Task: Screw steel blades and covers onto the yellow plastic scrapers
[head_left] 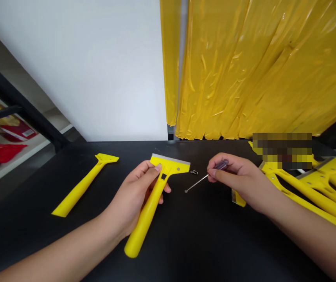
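My left hand (pixel 140 188) is closed around the neck of a yellow scraper (pixel 150 207), its thumb pressed near the head. A metal blade edge runs along the top of that head, and one screw shows at its right side. In my right hand (pixel 232 170) is a small screwdriver (pixel 198 183) with a dark handle. Its thin shaft points down and left, and a small screw appears to sit at the tip, apart from the scraper. A few loose screws (pixel 194 172) lie on the black table between both hands.
Another yellow scraper handle (pixel 81 188) lies on the black table (pixel 182 243) at left. Several yellow scrapers (pixel 320 192) are piled at right, partly behind my right arm. A white panel (pixel 103 70) and yellow plastic wrapping (pixel 261 70) stand behind. A shelf with packages is far left.
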Available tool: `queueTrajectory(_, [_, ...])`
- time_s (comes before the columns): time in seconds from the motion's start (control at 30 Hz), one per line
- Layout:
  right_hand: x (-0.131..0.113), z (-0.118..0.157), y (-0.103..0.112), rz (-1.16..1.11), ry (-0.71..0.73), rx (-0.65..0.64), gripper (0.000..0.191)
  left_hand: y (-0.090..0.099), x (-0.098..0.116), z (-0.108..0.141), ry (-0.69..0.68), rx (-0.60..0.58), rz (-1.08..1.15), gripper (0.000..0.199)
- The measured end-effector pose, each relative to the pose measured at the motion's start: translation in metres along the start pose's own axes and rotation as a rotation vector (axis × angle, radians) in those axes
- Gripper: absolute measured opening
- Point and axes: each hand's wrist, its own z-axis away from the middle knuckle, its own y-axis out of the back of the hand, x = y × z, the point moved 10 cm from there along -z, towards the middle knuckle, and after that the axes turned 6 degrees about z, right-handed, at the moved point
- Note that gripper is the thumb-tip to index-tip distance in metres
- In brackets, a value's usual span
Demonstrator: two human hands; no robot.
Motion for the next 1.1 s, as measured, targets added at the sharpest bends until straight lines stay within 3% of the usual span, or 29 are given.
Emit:
queueTrajectory(0.33, [0.008, -0.007, -0.013, -0.082, -0.05, -0.075, 0.014, -0.001, -0.002, -0.004, -0.005, -0.021, -0.018, 0.021])
queueTrajectory(0.83, [-0.008, -0.003, 0.008, -0.162, 0.005, -0.022, 0.017, 0.008, -0.009, -0.007, 0.049, 0.024, -0.05, 0.018])
queueTrajectory(1.1, [-0.016, 0.007, -0.001, -0.462, 0.043, -0.041, 0.011, -0.025, -0.04, 0.012, 0.29, -0.246, -0.053, 0.019])
